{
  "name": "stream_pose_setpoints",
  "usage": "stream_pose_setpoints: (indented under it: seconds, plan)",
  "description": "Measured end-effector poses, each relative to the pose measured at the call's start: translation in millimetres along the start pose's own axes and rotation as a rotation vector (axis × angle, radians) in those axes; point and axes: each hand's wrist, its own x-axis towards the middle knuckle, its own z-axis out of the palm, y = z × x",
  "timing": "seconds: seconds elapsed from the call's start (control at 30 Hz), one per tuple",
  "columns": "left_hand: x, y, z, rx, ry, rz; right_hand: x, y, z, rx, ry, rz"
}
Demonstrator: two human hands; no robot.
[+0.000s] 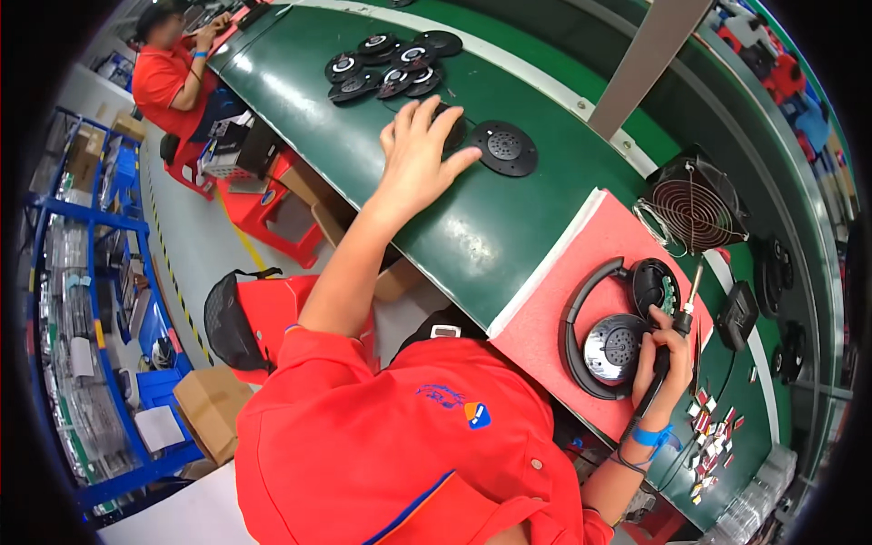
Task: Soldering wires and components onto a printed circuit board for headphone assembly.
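My left hand [416,159] reaches over the green bench, its fingers stretched and thumb apart. Under its fingers lies a black round speaker plate [451,134], partly hidden by them; whether they touch it I cannot tell. Another black perforated speaker plate [505,148] lies just right of my thumb. In my right hand [668,359] is a soldering iron [688,307], its metal tip pointing up and away. Beside that hand, a pair of black headphones [574,329] lies on a pink mat [536,341]. One earcup shows a shiny perforated face; the other shows green inside.
Several black speaker plates [397,65] cluster farther along the bench [300,100]. A fan [695,204] with a wire guard stands beyond the mat. Small red and white pieces [711,440] lie scattered at right. A metal post [649,73] rises at the far edge. Another person [173,82] sits at far left.
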Motion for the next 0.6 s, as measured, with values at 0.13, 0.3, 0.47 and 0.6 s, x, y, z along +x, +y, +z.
stream_pose_setpoints:
  seconds: [0.13,0.3,0.47,0.6]
  plan:
    - [22.4,-19.1,-2.5,0.03,0.038,0.094,2.1,-1.9,1.9,0.003,-0.009,0.005]
    - [59.3,-13.9,0.0,0.012,-0.183,0.357,0.5,0.4,-0.8,-0.028,0.003,-0.012]
    - [81.8,-32.6,16.9,-0.285,-0.349,0.422,-2.8,-0.8,-3.0,-0.011,0.064,-0.023]
    - [80.1,-43.9,9.6,-0.307,-0.418,0.363,1.4,3.3,-1.0,0.031,0.094,-0.073]
